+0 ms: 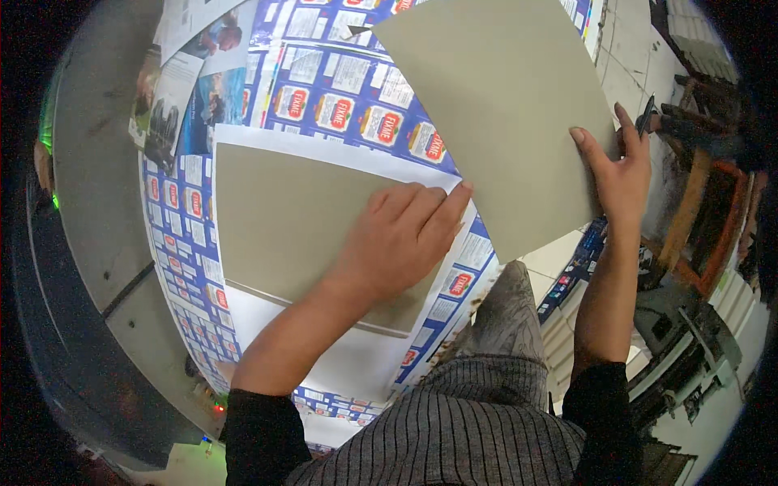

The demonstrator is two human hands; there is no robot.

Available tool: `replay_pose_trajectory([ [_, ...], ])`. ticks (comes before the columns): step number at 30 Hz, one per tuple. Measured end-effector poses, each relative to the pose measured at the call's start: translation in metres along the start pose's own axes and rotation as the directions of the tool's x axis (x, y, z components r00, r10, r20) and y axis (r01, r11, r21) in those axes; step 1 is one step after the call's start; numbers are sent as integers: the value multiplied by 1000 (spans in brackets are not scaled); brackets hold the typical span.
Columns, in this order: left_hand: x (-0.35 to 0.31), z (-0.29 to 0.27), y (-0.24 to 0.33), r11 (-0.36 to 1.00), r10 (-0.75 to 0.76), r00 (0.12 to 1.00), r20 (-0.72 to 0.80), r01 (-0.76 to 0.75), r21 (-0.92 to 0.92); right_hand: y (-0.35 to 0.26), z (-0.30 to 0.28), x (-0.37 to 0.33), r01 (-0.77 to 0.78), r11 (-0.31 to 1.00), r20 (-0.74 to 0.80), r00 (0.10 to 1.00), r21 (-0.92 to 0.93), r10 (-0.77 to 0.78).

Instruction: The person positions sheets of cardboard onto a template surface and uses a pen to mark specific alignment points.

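Observation:
A grey cardboard panel [316, 211] lies on a white paper sheet [324, 150], whose border shows around it. My left hand [405, 231] rests palm down on this panel with its fingers bent together. Its fingertips reach the sheet's right corner, beside the lower edge of a second grey cardboard panel [502, 113]; what is under them is hidden. That second panel is raised at a tilt on the right. My right hand [620, 174] grips its right edge, thumb on the upper face and the other fingers at or past the edge.
Blue printed sheets [344, 109] cover the work surface underneath. Loose printed pages [215, 73] overlap at the far left. A grey metal machine surface [97, 162] runs along the left side. To the right are stacked pale sheets [701, 40] and a rusty frame [717, 227].

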State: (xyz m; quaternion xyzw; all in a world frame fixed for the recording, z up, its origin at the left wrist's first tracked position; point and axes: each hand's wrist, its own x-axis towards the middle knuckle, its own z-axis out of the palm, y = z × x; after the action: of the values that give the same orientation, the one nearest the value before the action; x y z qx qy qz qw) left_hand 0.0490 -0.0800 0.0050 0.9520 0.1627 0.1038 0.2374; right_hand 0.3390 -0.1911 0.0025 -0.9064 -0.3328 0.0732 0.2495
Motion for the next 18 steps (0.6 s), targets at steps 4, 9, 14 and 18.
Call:
replay_pose_trajectory([
  [4, 11, 0, -15, 992, 66, 996, 55, -60, -108, 0, 0, 1, -4, 999, 4, 1000, -47, 4],
  [9, 11, -4, -21, 993, 121, 987, 104, -118, -32, 2, 2, 4, 49, 998, 2, 999, -26, -49],
  [14, 7, 0, -18, 997, 69, 995, 66, -71, 14, 3, 1, 6, 50, 998, 9, 999, -23, -49],
  [18, 9, 2, -20, 995, 82, 997, 12, -83, 51, 1, 3, 5, 58, 998, -8, 998, -31, -58],
])
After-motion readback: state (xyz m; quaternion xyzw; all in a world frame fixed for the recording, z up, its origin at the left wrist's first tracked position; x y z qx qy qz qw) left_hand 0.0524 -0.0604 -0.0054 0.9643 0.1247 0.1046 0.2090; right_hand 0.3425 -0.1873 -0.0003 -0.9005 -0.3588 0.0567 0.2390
